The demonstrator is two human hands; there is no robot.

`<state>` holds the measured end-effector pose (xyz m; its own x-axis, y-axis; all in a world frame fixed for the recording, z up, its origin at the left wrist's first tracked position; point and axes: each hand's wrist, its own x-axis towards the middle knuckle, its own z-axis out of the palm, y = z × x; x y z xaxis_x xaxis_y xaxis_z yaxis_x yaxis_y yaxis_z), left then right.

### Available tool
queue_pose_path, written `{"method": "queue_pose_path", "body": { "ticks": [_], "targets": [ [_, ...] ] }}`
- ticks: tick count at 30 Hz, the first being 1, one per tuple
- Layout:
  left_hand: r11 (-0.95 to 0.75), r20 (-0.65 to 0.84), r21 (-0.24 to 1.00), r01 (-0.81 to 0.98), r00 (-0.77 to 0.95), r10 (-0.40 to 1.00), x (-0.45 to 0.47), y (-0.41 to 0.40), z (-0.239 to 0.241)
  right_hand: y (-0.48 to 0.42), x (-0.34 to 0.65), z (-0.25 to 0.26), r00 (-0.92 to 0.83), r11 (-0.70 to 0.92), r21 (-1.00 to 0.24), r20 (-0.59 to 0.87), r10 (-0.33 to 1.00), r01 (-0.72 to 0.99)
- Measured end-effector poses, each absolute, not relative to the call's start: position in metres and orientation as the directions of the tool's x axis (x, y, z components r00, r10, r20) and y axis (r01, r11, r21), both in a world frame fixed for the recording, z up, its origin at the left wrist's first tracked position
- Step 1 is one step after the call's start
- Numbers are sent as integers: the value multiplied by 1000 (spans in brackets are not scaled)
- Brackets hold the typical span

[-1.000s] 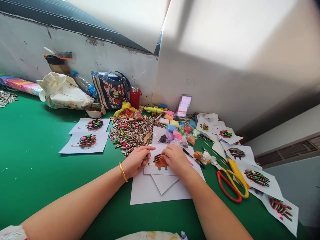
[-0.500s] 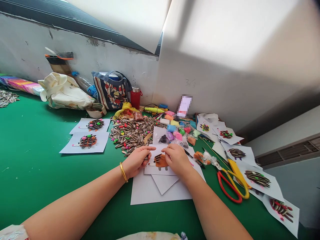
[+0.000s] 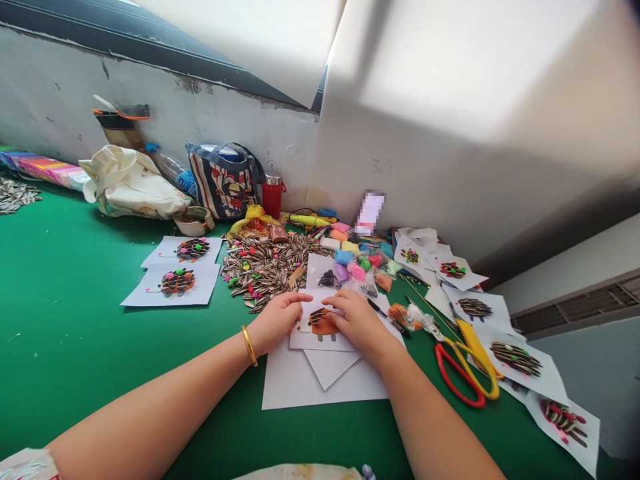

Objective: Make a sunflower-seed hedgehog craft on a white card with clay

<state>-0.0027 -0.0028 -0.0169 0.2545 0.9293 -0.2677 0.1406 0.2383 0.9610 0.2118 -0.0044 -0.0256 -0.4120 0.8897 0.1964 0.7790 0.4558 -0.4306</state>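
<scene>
A white sheet bears a flat orange clay hedgehog with a few striped sunflower seeds in its upper part and grey feet below. My left hand, wearing a gold bangle, rests on the sheet's left side. Its index finger points right while the others curl; half a second ago seeds showed in them, now mostly hidden. Over the clay's right side is my right hand, index finger and thumb apart, their tips at the clay and seeds. Beyond both hands lies a pile of sunflower seeds mixed with coloured beads.
Bagged coloured clay lies behind my right hand. To the right are scissors and a row of finished seed pictures. Two more hedgehog cards lie left. A patterned bag and red flask stand by the wall.
My left fingers have turned slightly, so the seeds in them show less. My right hand has shifted a little at the clay. Otherwise the view has barely moved.
</scene>
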Motion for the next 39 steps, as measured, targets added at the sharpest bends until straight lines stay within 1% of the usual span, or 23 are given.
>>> {"method": "queue_pose_path", "body": {
  "ticks": [2,4,6,8,13,17,23,33,39],
  "targets": [
    [22,-126,932,361,268,955,-5,-1,-22,-2,213,-27,-397,450,-440,213,893,777],
    [-157,-21,835,527,315,949,-6,1,-26,0,214,-29,-390,451,-444,227,892,774],
    [-255,11,739,623,368,930,-6,3,-28,1,215,-30,-394,454,-447,227,891,771],
    [-300,-4,669,680,407,913,-5,5,-27,2,214,-31,-399,454,-457,218,891,765],
    [-351,-67,570,743,468,881,-1,9,-24,1,211,-30,-405,451,-490,203,891,746],
    [-360,-86,548,755,479,874,1,10,-20,0,209,-31,-412,462,-509,216,885,726],
    [-376,-98,521,766,492,865,2,11,-18,-2,206,-30,-422,476,-497,226,878,725],
    [-400,-82,532,746,516,853,2,11,-20,-3,202,-27,-445,499,-416,228,866,760],
    [-404,-85,517,755,515,853,2,11,-20,-4,201,-26,-445,484,-358,191,875,798]
  ]
}}
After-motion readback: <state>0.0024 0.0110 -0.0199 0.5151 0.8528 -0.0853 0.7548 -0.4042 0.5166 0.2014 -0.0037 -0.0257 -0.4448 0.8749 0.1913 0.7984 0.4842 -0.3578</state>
